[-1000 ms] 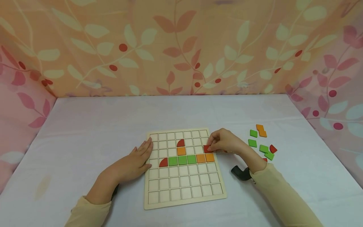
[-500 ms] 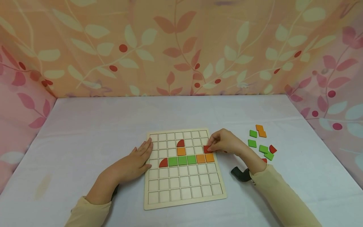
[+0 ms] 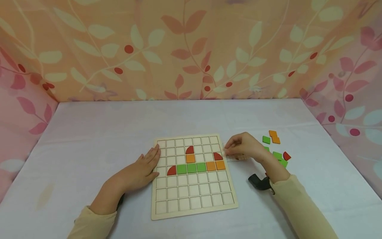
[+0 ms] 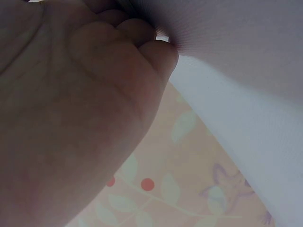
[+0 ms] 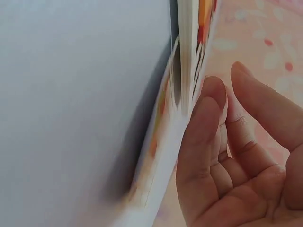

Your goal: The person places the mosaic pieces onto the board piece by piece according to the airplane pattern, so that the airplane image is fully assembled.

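Note:
A wooden grid board (image 3: 191, 212) lies on the white table. On it sit red quarter-round tiles, one (image 3: 189, 150) at the top, one (image 3: 171, 170) at the left and one (image 3: 218, 156) near the right edge. Green square tiles (image 3: 191, 168) and orange square tiles (image 3: 211, 166) form a row across, with another orange tile (image 3: 190, 158) above. My left hand (image 3: 143, 169) rests with straight fingers on the board's left edge. Just off the right edge hovers my right hand (image 3: 246, 146), its fingers loosely bent around nothing, above a printed grid card (image 3: 237, 158) that it partly hides.
Loose green tiles (image 3: 266, 139), orange tiles (image 3: 274, 136) and a red quarter-round tile (image 3: 286, 156) lie at the right, some behind the right forearm. A black wrist-camera mount (image 3: 259, 182) hangs by the right cuff. Flowered cloth (image 3: 191, 49) walls the table's back.
My right hand has let go of the red quarter-round tile at the board's right edge and drawn back to the right. That tile now lies in its square. The left hand stays put.

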`<move>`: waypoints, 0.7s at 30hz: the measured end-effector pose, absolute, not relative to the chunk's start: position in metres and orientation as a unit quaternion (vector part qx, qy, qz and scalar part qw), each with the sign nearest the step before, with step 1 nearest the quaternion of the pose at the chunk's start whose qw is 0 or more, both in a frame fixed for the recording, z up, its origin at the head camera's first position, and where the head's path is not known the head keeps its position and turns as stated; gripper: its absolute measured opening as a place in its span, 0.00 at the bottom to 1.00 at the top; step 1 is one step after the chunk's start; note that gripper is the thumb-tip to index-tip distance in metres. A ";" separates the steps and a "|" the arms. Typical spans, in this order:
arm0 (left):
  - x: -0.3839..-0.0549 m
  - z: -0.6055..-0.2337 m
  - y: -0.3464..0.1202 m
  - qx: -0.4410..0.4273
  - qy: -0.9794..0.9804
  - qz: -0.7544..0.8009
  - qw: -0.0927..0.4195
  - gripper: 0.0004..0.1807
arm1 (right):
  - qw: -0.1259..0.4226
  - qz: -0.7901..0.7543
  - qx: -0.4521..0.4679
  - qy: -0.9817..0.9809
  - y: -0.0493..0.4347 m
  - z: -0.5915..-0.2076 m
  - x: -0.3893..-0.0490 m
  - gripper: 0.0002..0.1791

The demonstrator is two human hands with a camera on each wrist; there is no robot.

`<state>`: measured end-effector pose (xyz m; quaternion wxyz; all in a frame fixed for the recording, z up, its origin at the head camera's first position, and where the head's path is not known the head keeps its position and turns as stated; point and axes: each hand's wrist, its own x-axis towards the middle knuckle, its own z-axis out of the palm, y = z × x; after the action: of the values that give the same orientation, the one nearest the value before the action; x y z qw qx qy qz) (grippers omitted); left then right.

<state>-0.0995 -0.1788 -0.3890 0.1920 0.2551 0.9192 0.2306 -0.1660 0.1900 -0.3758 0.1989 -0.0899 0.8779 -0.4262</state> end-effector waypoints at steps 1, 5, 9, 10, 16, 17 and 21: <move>-0.099 -0.389 -0.179 0.255 0.919 0.231 0.192 0.38 | 0.195 -0.431 -0.089 0.876 0.194 -0.374 -0.166 0.10; -0.099 -0.388 -0.179 0.255 0.919 0.231 0.191 0.37 | 0.189 -0.460 -0.067 0.865 0.210 -0.370 -0.165 0.12; -0.100 -0.389 -0.180 0.256 0.921 0.227 0.189 0.38 | 0.174 -0.470 -0.043 0.864 0.228 -0.365 -0.164 0.14; -0.100 -0.389 -0.180 0.256 0.920 0.227 0.189 0.38 | 0.167 -0.463 -0.037 0.870 0.233 -0.364 -0.164 0.15; -0.100 -0.389 -0.180 0.256 0.920 0.228 0.189 0.38 | 0.136 -0.436 -0.020 0.889 0.260 -0.359 -0.164 0.18; -0.100 -0.389 -0.180 0.256 0.920 0.228 0.189 0.38 | 0.134 -0.434 -0.019 0.891 0.264 -0.359 -0.164 0.19; -0.100 -0.389 -0.180 0.258 0.920 0.227 0.188 0.37 | 0.131 -0.418 -0.013 0.899 0.278 -0.358 -0.165 0.21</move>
<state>-0.0999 -0.1795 -0.3888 0.1876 0.2583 0.9200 0.2275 -0.1646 0.2780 -0.3579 0.1306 -0.0133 0.8989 -0.4180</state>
